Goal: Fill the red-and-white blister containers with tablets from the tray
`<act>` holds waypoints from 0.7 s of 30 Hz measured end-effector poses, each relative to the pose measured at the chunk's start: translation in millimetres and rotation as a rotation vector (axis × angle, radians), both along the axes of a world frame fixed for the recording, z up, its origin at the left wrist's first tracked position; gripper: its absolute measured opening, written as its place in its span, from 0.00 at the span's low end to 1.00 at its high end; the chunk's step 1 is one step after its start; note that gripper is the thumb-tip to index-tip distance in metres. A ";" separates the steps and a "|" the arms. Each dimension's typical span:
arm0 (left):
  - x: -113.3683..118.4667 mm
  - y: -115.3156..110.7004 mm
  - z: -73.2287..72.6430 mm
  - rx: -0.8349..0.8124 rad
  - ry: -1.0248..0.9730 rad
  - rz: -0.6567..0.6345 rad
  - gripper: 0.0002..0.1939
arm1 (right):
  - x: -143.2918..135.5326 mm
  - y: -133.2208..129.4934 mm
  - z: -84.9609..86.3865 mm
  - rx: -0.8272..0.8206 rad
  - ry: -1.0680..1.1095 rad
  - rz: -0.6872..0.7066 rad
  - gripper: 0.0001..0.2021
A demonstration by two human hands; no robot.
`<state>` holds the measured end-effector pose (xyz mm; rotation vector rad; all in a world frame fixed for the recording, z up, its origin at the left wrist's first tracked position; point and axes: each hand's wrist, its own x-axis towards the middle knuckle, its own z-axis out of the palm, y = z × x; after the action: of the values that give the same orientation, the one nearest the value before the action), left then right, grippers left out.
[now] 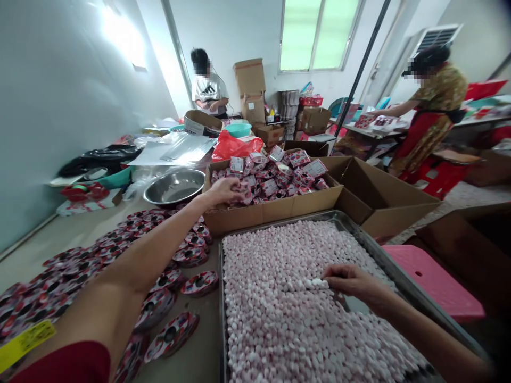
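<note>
Pale walls and a window with greenish panes stand behind the table. At the back, a person in a white shirt stands near a teal basin; off to the right, a person in a patterned top leans over another work surface.

Nearest is a large metal tray, spread almost edge to edge with small white pieces, some tinged pink; a patch of bare metal shows beneath the right wrist. Just beyond its far rim, a cardboard box is heaped with red-and-white printed packs. Right beside that box is another open carton, and to its left sits a round steel bowl. More printed packs, oval with dark openings, lie in rows over the left of the table.

Over the tray, the right hand has thumb and forefinger drawn together on the end of a short row of white pieces, which points leftward from the fingertips just above the others. Across the left end of the box, the left hand reaches among the packs; its fingers are blurred, so whether they grip one cannot be told.
</note>
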<state>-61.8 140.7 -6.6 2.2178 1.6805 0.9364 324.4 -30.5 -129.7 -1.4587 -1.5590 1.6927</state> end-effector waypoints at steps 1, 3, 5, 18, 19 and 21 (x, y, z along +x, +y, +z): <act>-4.7 -11.9 10.1 0.035 0.002 -0.009 0.18 | 0.8 -0.3 8.5 0.009 0.006 0.005 0.21; -7.7 -45.8 24.7 0.115 -0.024 -0.055 0.29 | 0.9 -1.6 31.4 0.038 0.022 0.002 0.22; -0.9 -89.4 26.1 0.113 -0.046 -0.107 0.34 | -1.1 -4.8 59.9 0.078 0.029 -0.005 0.23; 71.5 -203.7 -46.9 -0.362 -0.019 -0.493 0.21 | -26.2 -18.5 117.2 0.332 -0.263 0.142 0.13; 73.4 -203.8 -48.1 -0.375 -0.011 -0.517 0.20 | -27.3 -16.9 119.9 0.356 -0.326 0.171 0.12; 76.3 -204.4 -50.7 -0.395 -0.025 -0.541 0.20 | -32.9 -15.0 131.6 0.399 -0.469 0.241 0.10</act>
<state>14.5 -63.7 -57.3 2.1852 1.0404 0.4467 291.5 -45.5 1.9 -1.5645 -2.2447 1.0928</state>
